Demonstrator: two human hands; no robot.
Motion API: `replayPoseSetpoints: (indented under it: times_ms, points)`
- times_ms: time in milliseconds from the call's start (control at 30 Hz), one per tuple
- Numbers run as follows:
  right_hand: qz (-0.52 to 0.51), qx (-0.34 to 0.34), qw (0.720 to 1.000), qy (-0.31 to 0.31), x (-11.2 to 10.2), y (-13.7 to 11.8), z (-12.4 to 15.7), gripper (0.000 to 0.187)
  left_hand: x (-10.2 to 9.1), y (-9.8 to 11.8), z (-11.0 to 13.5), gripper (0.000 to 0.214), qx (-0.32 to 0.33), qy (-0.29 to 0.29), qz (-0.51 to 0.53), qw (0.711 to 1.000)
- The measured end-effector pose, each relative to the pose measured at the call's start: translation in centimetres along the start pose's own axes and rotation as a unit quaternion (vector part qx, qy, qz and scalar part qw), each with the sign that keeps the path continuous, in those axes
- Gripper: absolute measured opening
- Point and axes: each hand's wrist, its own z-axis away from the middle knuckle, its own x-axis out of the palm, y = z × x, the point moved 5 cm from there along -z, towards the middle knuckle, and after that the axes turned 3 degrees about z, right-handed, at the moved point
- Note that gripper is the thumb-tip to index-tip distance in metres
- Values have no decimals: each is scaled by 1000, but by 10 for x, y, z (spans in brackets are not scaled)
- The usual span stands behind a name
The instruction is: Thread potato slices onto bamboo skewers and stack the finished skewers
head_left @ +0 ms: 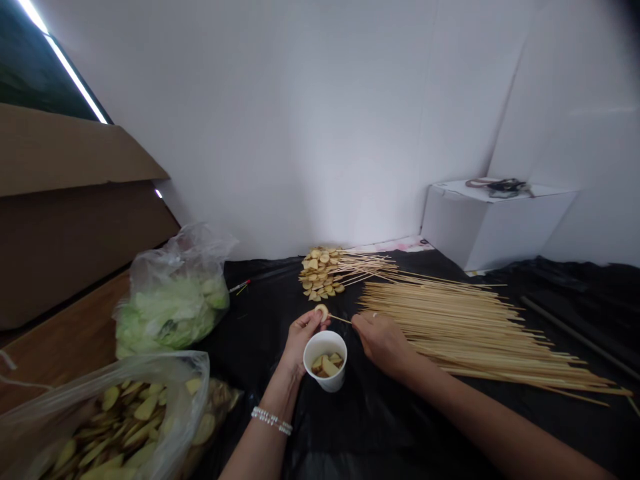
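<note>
Between the fingertips of my left hand (300, 337) is a pale round potato slice (321, 311). My right hand (383, 340) is closed around a thin wooden skewer (341, 319), whose tip meets the slice; how deep it goes in I cannot tell. Just below my left fingers stands a white cup (325, 385) holding several cut slices (327, 365). Beyond my hands lies a pile of skewered slices (320, 270), their sticks pointing right. A wide spread of bare skewers (480, 330) lies beside my right hand and forearm.
On the left are an open plastic bag (187, 373) of slices and a clear bag (173, 300) of pale green leaves. A cardboard box (75, 157) rises behind them. A white box (460, 223) stands back right on the black plastic sheet (400, 427), against the white wall.
</note>
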Motion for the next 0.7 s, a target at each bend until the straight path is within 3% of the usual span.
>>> replayPoseSetpoints:
  times_ms: [367, 700]
  points:
    - [15, 1, 999, -39, 2, 1, -1, 18, -1, -2, -1, 30, -11, -25, -13, 1000]
    - [1, 5, 1000, -10, -2, -1, 1, 20, -1, -4, 0, 29, -13, -32, -16, 999]
